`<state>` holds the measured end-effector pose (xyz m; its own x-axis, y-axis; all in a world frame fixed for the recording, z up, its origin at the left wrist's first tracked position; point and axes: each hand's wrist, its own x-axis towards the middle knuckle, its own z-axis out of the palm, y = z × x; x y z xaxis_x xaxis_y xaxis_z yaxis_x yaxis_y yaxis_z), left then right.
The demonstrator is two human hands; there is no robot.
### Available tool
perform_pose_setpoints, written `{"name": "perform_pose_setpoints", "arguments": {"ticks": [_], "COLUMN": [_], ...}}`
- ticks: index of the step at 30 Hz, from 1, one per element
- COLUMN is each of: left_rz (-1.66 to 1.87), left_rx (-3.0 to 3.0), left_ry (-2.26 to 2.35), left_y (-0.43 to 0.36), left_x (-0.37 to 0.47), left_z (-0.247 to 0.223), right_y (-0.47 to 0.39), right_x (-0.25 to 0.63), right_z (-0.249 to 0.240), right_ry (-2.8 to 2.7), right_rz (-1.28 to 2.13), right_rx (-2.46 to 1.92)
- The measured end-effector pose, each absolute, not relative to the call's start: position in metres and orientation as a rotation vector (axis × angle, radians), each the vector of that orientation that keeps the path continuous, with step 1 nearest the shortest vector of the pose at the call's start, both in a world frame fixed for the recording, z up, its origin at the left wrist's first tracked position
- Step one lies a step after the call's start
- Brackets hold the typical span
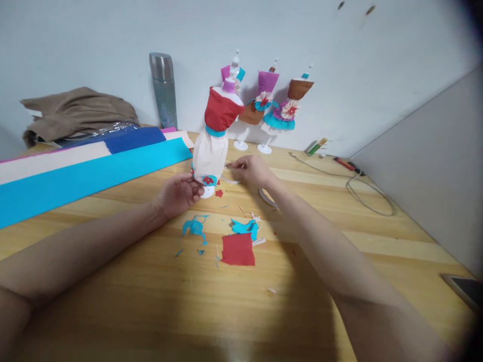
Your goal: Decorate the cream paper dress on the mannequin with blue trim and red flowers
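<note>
A small dress form (217, 136) wears a red top, a turquoise waistband and a cream skirt with turquoise-and-red flower patches at its hem. My left hand (180, 194) is closed at the lower left of the skirt, fingers curled by the hem and the white round base (207, 191). Beyond and to the right of it, my right hand (253, 170) pinches the edge of a clear roll of tape (233, 180). A second ring-shaped roll (267, 198) lies partly hidden under my right forearm. One red flower cutout (219, 193) lies beside the base.
Turquoise scraps (194, 227) and a red cloth piece (238, 250) lie in front. Dressed forms (268, 83) stand behind. Left are fabric strips (94, 173), a brown cloth (83, 110) and a flask (163, 93); right, a cable (350, 186) and a red-handled tool (345, 163).
</note>
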<state>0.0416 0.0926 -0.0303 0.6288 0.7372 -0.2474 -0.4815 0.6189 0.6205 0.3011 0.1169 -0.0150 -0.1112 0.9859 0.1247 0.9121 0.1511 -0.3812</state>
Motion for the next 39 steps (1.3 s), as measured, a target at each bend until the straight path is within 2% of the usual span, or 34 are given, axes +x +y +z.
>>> {"name": "perform_pose_setpoints", "arguments": {"ticks": [9, 18, 23, 27, 34, 39], "left_rz": [0.759, 0.689, 0.658, 0.617, 0.594, 0.588], "left_rx": [0.541, 0.616, 0.649, 0.69, 0.699, 0.699], "left_ry": [0.546, 0.42, 0.383, 0.325, 0.278, 0.284], "left_y": [0.089, 0.09, 0.089, 0.09, 0.092, 0.093], "left_x": [0.045, 0.042, 0.043, 0.044, 0.046, 0.047], "left_z": [-0.028, -0.038, -0.04, -0.043, -0.044, -0.045], "right_y": [0.125, 0.115, 0.054, 0.015, 0.025, 0.025], "right_x": [0.287, 0.281, 0.26, 0.223, 0.2, 0.2], "right_z": [-0.021, -0.019, -0.008, -0.013, -0.03, -0.033], "right_ry": [-2.223, -2.003, -1.712, -1.742, -1.686, -1.654], "right_rz": [0.303, 0.171, 0.07, -0.011, -0.203, -0.209], "right_rx": [-1.816, -1.811, -1.63, -1.233, -1.159, -1.149]}}
